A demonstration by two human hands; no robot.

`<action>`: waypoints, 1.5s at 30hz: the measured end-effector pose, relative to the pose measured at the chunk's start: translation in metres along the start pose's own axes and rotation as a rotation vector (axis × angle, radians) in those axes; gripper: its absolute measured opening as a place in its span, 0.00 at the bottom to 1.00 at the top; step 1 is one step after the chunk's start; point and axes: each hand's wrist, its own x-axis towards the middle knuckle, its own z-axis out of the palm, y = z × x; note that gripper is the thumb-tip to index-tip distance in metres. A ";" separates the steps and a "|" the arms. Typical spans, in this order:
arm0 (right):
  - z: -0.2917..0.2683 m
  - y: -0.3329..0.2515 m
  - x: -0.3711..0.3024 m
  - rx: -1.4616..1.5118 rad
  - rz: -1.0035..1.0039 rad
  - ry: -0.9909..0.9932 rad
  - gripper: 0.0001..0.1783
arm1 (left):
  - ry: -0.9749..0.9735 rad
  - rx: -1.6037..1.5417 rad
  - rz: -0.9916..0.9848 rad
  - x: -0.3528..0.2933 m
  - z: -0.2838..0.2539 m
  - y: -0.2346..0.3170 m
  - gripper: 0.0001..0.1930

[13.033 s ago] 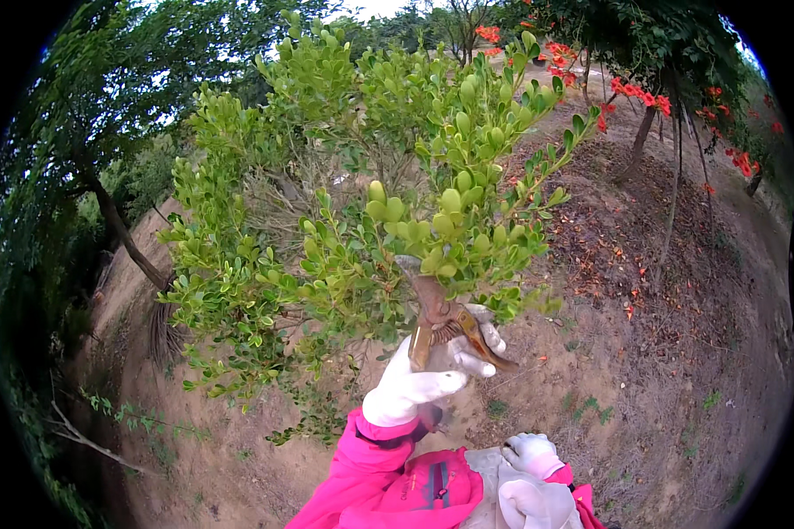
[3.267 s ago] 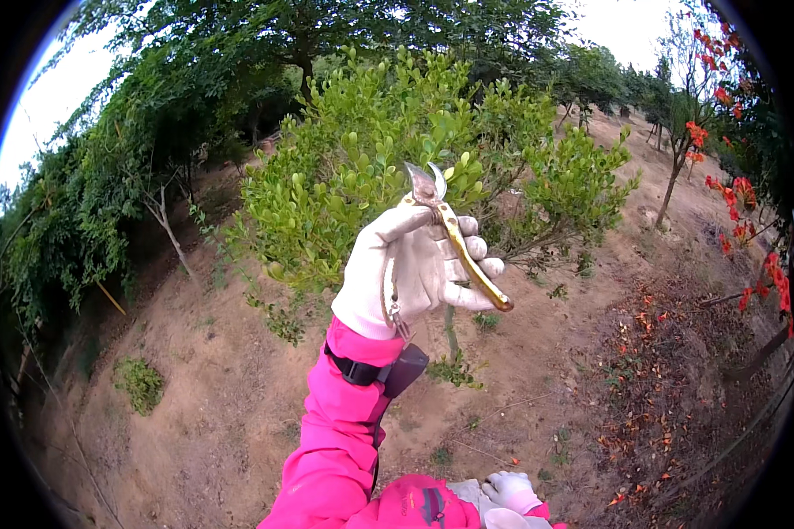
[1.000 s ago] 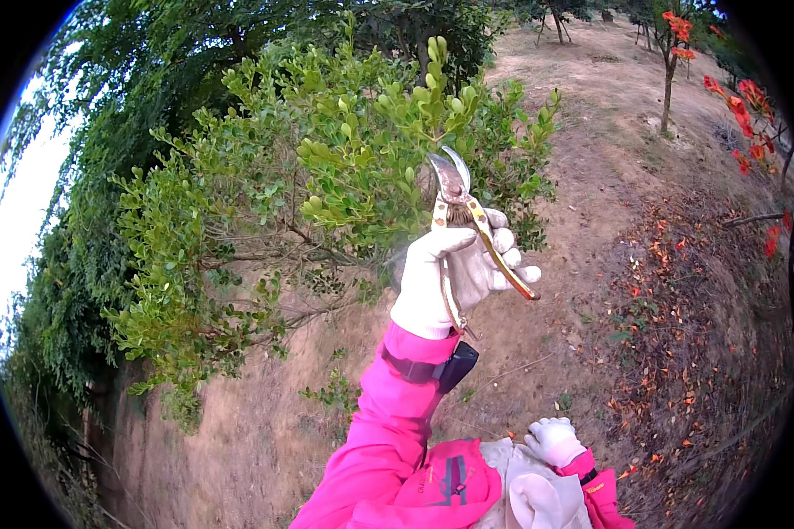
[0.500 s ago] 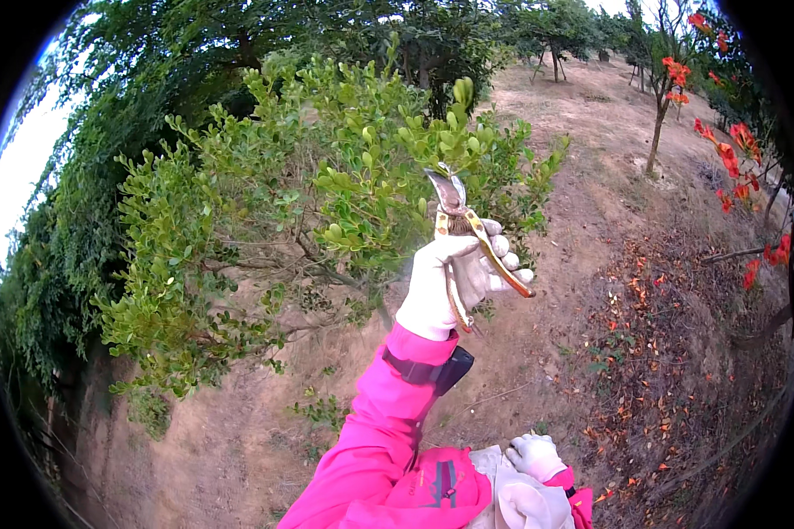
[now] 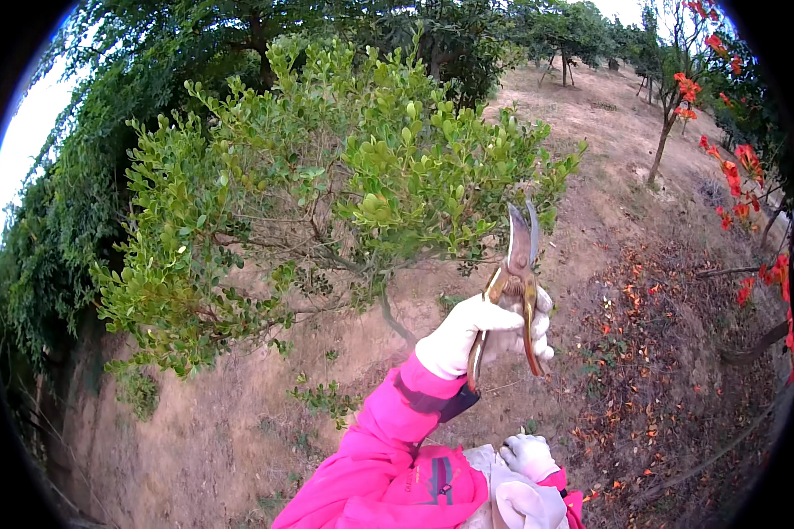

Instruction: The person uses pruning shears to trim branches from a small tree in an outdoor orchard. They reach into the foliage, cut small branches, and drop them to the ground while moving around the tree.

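Note:
My left hand [image 5: 473,333], in a white glove, is closed around a pair of pruning shears [image 5: 520,273]. Their blades point up and stand a little apart, and the brownish-yellow handles are spread. The blades are in front of the right edge of a leafy green shrub [image 5: 265,185], and I cannot tell whether they touch it. Low in the picture is my right hand [image 5: 529,457], also gloved in white, its fingers curled beside a pale cloth [image 5: 516,502] at my body. What it holds, if anything, is hidden.
Dry brown ground [image 5: 194,441] slopes up to the far right. Fallen orange petals and dead leaves [image 5: 644,388] cover the right side. Red flowers [image 5: 732,176] hang at the right edge. Dense dark-green trees [image 5: 71,220] stand on the left.
My left hand has moved down and right with the pruning shears, from in front of the foliage toward its right edge. The shears now stand more upright. My right hand has hardly moved.

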 end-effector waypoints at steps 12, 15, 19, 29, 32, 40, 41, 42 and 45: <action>0.000 -0.032 0.008 -0.067 -0.131 -0.059 0.18 | -0.086 -0.100 0.299 -0.039 0.004 0.064 0.24; 0.000 -0.039 0.008 -0.067 -0.130 -0.064 0.18 | -0.038 -0.121 0.262 -0.029 0.004 0.085 0.21; -0.001 -0.045 0.006 -0.059 -0.106 -0.091 0.18 | 0.013 -0.152 0.222 -0.016 0.002 0.102 0.19; 0.004 -0.049 0.005 -0.052 -0.109 -0.100 0.19 | -0.021 -0.188 0.137 -0.014 0.004 0.119 0.15; 0.001 -0.051 0.007 -0.054 -0.114 -0.131 0.20 | 0.021 -0.204 0.112 -0.018 0.001 0.127 0.15; 0.002 -0.052 0.010 -0.080 -0.121 -0.118 0.19 | 0.157 -0.031 0.253 -0.008 0.000 0.136 0.07; 0.003 -0.051 0.011 -0.070 -0.126 -0.120 0.20 | 0.133 -0.051 0.230 -0.011 -0.003 0.134 0.07; 0.005 -0.050 0.012 -0.061 -0.131 -0.122 0.20 | 0.110 -0.070 0.207 -0.016 -0.005 0.131 0.07; 0.009 -0.046 0.013 -0.059 -0.131 -0.140 0.21 | 0.073 0.028 0.250 -0.037 0.000 0.118 0.08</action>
